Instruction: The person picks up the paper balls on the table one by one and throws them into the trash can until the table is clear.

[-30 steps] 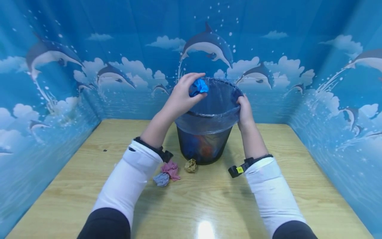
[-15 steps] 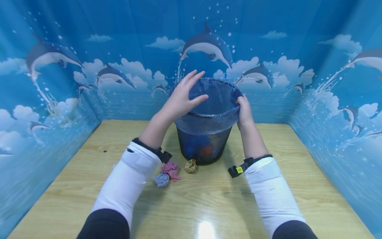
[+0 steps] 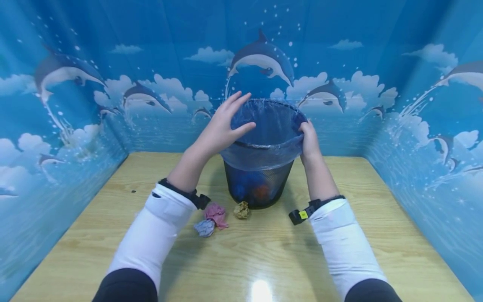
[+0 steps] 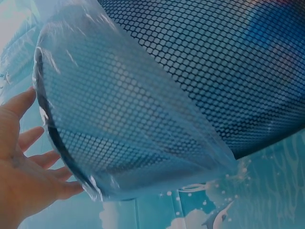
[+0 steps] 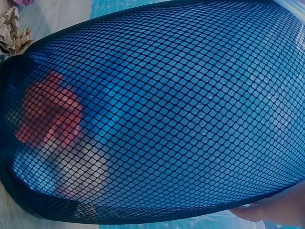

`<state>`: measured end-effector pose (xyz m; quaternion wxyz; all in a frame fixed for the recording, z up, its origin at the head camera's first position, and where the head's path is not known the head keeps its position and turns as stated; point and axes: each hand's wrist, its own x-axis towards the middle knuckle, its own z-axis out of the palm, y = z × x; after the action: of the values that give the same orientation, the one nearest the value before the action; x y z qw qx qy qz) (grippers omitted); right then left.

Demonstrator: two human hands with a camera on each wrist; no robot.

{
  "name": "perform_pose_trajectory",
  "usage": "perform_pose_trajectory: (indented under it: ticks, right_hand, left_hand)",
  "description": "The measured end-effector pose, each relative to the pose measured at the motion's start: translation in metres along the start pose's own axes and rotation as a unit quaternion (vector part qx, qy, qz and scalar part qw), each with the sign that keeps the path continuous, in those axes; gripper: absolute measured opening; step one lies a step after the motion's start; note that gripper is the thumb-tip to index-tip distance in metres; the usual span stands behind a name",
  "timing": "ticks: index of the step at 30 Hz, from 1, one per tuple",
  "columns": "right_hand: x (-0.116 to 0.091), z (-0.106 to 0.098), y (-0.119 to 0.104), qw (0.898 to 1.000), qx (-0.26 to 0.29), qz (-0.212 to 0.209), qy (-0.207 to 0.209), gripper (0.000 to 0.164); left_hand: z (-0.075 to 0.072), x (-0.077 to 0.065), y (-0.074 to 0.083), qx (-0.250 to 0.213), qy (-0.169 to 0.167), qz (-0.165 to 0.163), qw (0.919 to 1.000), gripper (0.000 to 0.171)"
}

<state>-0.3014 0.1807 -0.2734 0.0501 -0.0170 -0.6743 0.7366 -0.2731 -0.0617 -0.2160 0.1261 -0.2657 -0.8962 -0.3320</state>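
A black mesh wastebasket [image 3: 277, 180] stands upright on the table, with a clear plastic bag [image 3: 260, 157] folded over its rim. At the rim's left side is my left hand [image 3: 220, 128], fingers and thumb spread and holding nothing; the left wrist view shows the fingertips [image 4: 28, 98] beside the rim. My right hand [image 3: 310, 140] grips the basket's right rim and the bag, thumb on the inner side. Through the mesh, a red crumpled ball [image 5: 50, 112] and a whitish one [image 5: 83, 167] show at the bottom, with blue shapes near them.
In front of the basket lie a tan crumpled paper ball [image 3: 242, 210], a pink one [image 3: 216, 214] and a pale blue-grey one [image 3: 205, 227]. The wooden table [image 3: 377, 235] is enclosed by a blue dolphin curtain [image 3: 170, 42]. A small dark speck [image 3: 133, 191] is at the left.
My left hand let go of a blue crumpled paper over the basket's opening, its fingers spreading. Since then it has shifted slightly left. My right hand has stayed at the rim.
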Motion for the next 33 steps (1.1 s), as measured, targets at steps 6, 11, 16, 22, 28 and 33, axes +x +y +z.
perform_pose_trajectory:
  ticks: [6,11,16,22,28,33]
  right_hand:
    - [0.0,0.0,0.0,1.0,0.009,-0.001,0.0,0.079]
    - [-0.001,0.0,0.0,1.0,0.008,-0.003,-0.003,0.079]
    - [-0.002,0.001,-0.001,1.0,0.002,0.001,-0.007,0.078]
    - [-0.002,0.001,-0.001,1.0,0.001,0.003,-0.007,0.08]
    - [-0.001,0.001,-0.001,1.0,0.005,0.001,-0.007,0.079]
    - [0.0,0.001,0.0,1.0,0.006,0.002,-0.006,0.079]
  left_hand:
    - [-0.006,-0.007,-0.005,0.009,0.002,-0.012,0.9999,0.074]
    - [-0.009,-0.014,-0.011,0.0,0.012,-0.015,0.9998,0.074]
    - [-0.016,-0.024,-0.019,-0.014,0.027,-0.026,0.9992,0.076]
    - [-0.02,-0.039,-0.031,-0.014,0.034,-0.037,0.9986,0.08]
    - [-0.022,-0.054,-0.049,-0.008,0.034,-0.048,0.9982,0.081]
    - [-0.021,-0.07,-0.069,-0.003,0.024,-0.067,0.9974,0.08]
